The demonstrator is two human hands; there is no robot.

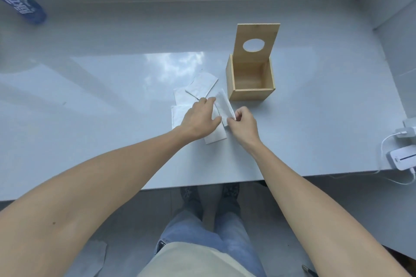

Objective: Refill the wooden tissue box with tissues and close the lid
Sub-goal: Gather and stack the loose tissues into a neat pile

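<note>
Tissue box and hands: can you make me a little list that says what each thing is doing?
wooden tissue box: on the table, looks empty
lid: open, standing up
tissues: loose, spread on the table beside the box
left hand: flat on the tissues
right hand: fingers pinching a tissue's edge

One camera sits on the person's head. It looks forward and steeply down, from above the near edge of the worktop (112,96). Both arms reach away from it. The floor shows below.
</note>
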